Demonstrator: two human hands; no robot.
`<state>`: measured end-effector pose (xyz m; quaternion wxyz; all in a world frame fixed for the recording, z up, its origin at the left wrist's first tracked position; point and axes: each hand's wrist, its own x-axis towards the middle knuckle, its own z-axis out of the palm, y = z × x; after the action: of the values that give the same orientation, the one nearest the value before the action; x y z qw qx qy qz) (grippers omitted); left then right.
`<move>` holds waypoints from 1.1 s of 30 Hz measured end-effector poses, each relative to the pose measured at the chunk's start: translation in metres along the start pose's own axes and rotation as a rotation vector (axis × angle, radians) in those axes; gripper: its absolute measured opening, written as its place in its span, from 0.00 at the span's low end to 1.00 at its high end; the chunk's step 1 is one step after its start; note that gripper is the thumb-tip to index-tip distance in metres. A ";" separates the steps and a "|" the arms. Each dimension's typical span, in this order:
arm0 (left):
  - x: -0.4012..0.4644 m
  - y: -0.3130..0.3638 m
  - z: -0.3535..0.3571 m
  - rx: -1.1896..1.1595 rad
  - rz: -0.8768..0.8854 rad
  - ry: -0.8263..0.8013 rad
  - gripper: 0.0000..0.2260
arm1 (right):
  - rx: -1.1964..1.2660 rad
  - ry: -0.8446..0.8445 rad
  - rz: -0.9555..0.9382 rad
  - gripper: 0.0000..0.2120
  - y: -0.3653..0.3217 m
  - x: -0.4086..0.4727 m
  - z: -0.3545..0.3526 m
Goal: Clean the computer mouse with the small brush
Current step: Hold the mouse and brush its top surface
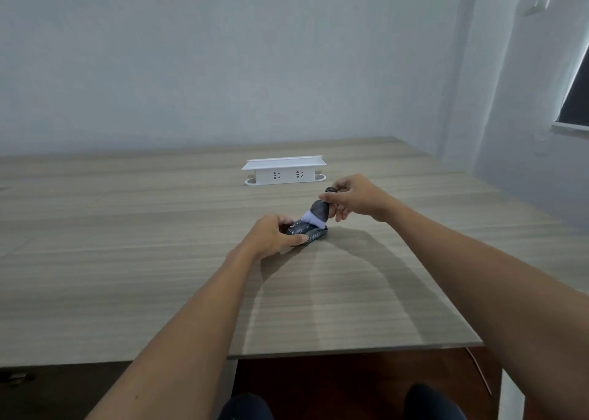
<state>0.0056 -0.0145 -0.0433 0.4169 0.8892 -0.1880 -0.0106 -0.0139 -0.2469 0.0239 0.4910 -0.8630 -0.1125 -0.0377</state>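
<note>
— Where was the mouse (307,230)?

— On the counter (127,260), near side of the white socket box (284,171). My left hand (271,235) clasped it; my right hand (353,200) pinched the brush (318,213), bristles touching its top.

— Next?

— Brushing, I judged; light strokes toward the socket box.

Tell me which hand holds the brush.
The right hand pinches the brush over the mouse; the left hand only steadies the mouse.
</note>
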 end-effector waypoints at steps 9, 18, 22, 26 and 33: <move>0.009 -0.006 0.002 -0.082 -0.010 -0.028 0.15 | -0.109 0.083 0.022 0.08 0.004 0.001 -0.001; 0.014 -0.010 -0.001 -0.061 0.015 -0.082 0.17 | -0.148 -0.027 0.036 0.06 0.001 0.001 -0.008; 0.018 -0.011 -0.001 -0.066 0.015 -0.084 0.20 | -0.217 -0.015 0.084 0.06 0.009 -0.002 -0.013; 0.023 -0.011 -0.001 -0.038 0.004 -0.087 0.17 | -0.046 -0.033 0.032 0.08 -0.001 0.000 -0.003; 0.022 -0.009 -0.002 -0.027 0.005 -0.089 0.18 | 0.008 -0.083 0.061 0.07 -0.005 0.004 -0.003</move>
<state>0.0291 -0.0156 -0.0454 0.4199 0.8818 -0.2084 -0.0519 -0.0111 -0.2464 0.0301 0.4902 -0.8650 -0.1066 0.0134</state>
